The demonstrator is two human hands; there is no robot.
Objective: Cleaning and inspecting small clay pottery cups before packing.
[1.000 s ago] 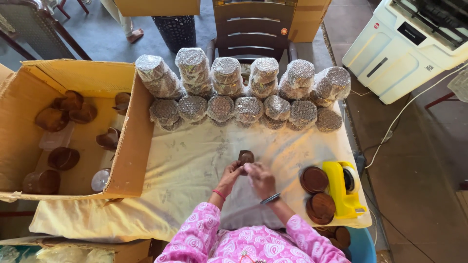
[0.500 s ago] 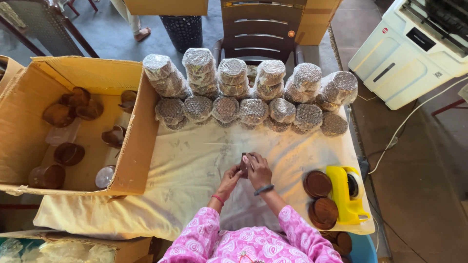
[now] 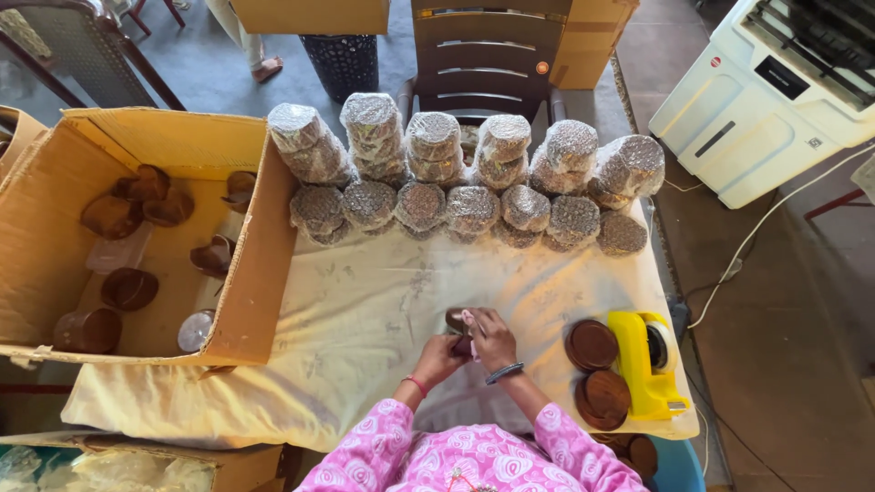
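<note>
- Holding a small brown round piece (image 3: 458,321) between both hands over the middle of the cloth-covered table (image 3: 365,310), close to the body, probably for a steady grip while working on it.
- Left hand (image 3: 441,355) cupped under and around the piece from the near side, fingers closed on it; right hand (image 3: 492,335) closed over its top and right side.
- Piece mostly hidden by fingers; seems a flat disc tilted up on edge, one face toward the far side, long axis roughly left-right — hard to tell exactly.
- Wrapped bundles (image 3: 456,178) stacked in rows at the table's far edge, well apart from the hands.
- Brown discs (image 3: 592,344) lying flat just beside the yellow tape dispenser (image 3: 645,360), near the right hand.
- Open cardboard box (image 3: 137,237) at left holding loose brown pieces.
</note>
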